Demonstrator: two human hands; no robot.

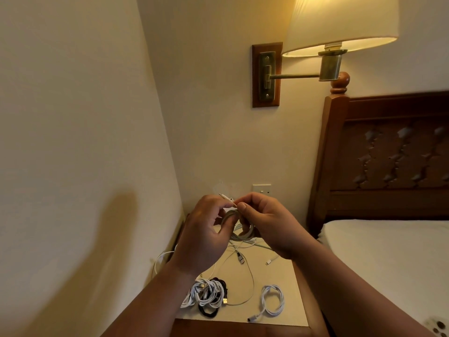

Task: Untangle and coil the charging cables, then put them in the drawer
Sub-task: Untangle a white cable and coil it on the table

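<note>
I hold a coiled grey-white cable [239, 229] in the air above the nightstand [279, 310]. My left hand [204, 237] grips the coil's left side, and its plug end sticks up past my fingers. My right hand [264, 224] pinches the cable near the top of the coil, fingers curled round the loops. Below, a tangle of white and black cables [206, 296] lies at the front left of the top. A separate white coiled cable [272, 299] lies at the front right. Loose white cable ends [268, 261] trail across the middle.
The nightstand stands in a corner, with a wall on the left and a wooden bed headboard [379, 156] and mattress [388, 259] on the right. A lit wall lamp [340, 27] hangs overhead. A wall socket [261, 189] sits behind my hands. No drawer shows.
</note>
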